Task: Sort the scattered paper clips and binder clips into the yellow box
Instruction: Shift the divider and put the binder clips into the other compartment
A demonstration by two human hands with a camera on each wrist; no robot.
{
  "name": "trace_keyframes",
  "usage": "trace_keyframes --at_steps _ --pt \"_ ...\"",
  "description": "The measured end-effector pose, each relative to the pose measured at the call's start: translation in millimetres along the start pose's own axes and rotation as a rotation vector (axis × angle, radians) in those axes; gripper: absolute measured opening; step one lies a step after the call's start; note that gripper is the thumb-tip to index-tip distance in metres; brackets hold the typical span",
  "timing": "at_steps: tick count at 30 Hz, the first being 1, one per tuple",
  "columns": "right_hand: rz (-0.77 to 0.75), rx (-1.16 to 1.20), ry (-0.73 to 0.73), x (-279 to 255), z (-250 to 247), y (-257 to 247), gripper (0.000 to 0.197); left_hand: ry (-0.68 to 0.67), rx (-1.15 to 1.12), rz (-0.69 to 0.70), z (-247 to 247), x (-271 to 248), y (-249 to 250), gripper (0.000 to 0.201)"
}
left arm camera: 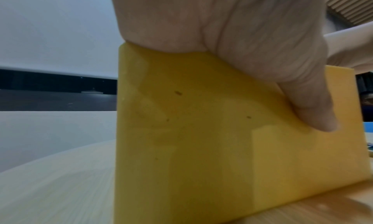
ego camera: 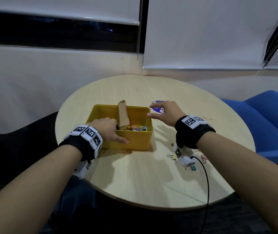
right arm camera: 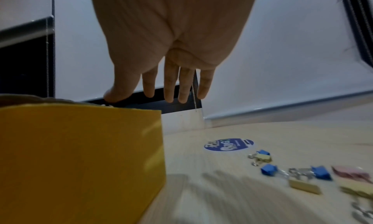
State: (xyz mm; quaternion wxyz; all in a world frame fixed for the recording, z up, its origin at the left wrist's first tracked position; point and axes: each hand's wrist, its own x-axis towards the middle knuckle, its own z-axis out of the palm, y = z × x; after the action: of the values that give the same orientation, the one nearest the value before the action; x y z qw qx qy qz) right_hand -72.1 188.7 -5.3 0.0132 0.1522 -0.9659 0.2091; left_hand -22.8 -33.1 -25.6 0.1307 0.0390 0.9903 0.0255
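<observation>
Gripping the near left rim of the yellow box (ego camera: 135,141), the left hand (ego camera: 107,130) has its fingers curled over the wall into the box and its thumb pressed along the outer face. The box stands on the round table (ego camera: 135,174), toward its left edge, with a cardboard divider (ego camera: 123,115) upright inside and colored binder clips (ego camera: 139,128) piled in the right compartment. The right hand (ego camera: 166,112) hovers above the box's far right corner, fingers straight and spread, holding nothing. More binder clips (right arm camera: 290,174) lie scattered toward the table's right edge, near a blue round sticker (right arm camera: 229,144).
</observation>
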Motion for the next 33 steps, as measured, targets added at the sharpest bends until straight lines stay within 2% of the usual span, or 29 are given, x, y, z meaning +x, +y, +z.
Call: trace_keyframes --at_steps 5,7,9,12,14,16,20,22,26,29,33 --pt "0.034 -0.021 0.033 -7 -4 24 0.027 0.000 0.015 -0.004 -2 -2 1 0.069" --pt "0.091 -0.082 -0.028 -10 -5 37 0.020 -0.008 0.012 -0.003 -2 -2 1 0.070" --pt "0.136 -0.171 -0.157 -15 -5 49 0.016 -0.011 0.011 -0.001 -1 0 0 0.071" --pt "0.175 -0.283 -0.384 -27 -2 59 0.028 -0.016 0.015 -0.001 -1 1 0 0.070" --pt "0.183 -0.301 -0.461 -33 2 63 0.033 -0.019 0.020 0.004 -2 1 1 0.066" --pt "0.180 -0.307 -0.478 -34 7 64 0.031 -0.021 0.021 0.007 -2 1 1 0.064" --pt "0.153 -0.349 -0.421 -34 13 61 0.018 -0.020 0.020 0.009 -1 1 1 0.060" --pt "0.106 -0.358 -0.424 -33 12 57 0.022 -0.021 0.018 0.014 -1 2 1 0.061" --pt "0.079 -0.238 -0.550 -35 3 48 0.024 -0.026 0.010 0.010 -1 3 1 0.061" --pt "0.099 -0.317 -0.691 -38 9 46 0.033 -0.019 0.015 0.006 -1 2 1 0.060" --pt "0.067 -0.390 -0.684 -36 20 47 0.026 -0.021 0.013 0.007 -1 2 1 0.059"
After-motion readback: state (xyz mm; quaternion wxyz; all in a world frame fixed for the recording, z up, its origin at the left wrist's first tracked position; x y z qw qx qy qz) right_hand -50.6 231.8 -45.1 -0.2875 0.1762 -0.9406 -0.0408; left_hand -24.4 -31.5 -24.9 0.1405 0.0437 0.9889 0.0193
